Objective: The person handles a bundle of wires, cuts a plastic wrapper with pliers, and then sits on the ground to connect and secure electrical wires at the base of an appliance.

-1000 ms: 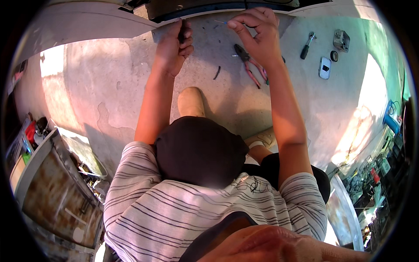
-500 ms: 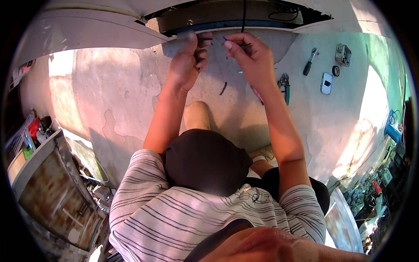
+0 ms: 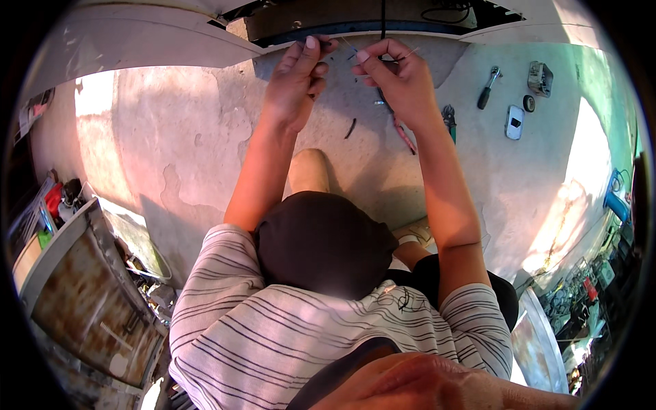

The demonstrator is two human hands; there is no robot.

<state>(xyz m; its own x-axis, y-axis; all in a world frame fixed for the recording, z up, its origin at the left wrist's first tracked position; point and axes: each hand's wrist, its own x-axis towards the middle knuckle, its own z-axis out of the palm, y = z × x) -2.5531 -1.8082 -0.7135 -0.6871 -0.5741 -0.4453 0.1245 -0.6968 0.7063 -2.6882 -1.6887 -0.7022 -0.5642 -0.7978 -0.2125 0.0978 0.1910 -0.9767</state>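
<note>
Blue-marked wire on our right, dark piece on our left

We have the thin wire (image 3: 349, 46) out in front of us, over the concrete floor (image 3: 225, 137) and close to the lower edge of the pale panel (image 3: 150, 39). It juts from the tips of our right hand (image 3: 402, 78), slanting away from us and to the left, so its free end leans towards our left hand (image 3: 295, 83) with a narrow gap between. Our right hand is the nearer one, since it has hold of the wire.

Our right thumb and forefinger are together, pinching the wire near its blue part; the other fingers curl in loosely behind. A fine strand also shows on the far side of those fingers, and we cannot tell whether it is the same wire. Our left thumb and fingers are closed on a small dark piece (image 3: 326, 45), mostly covered, so we cannot make out its shape or which way it lies.

Pink-handled pliers (image 3: 404, 135) lie partly hidden beneath our right wrist, green-handled cutters (image 3: 449, 117) just right of it. A short black strip (image 3: 350, 128) lies on the concrete between our forearms.
</note>
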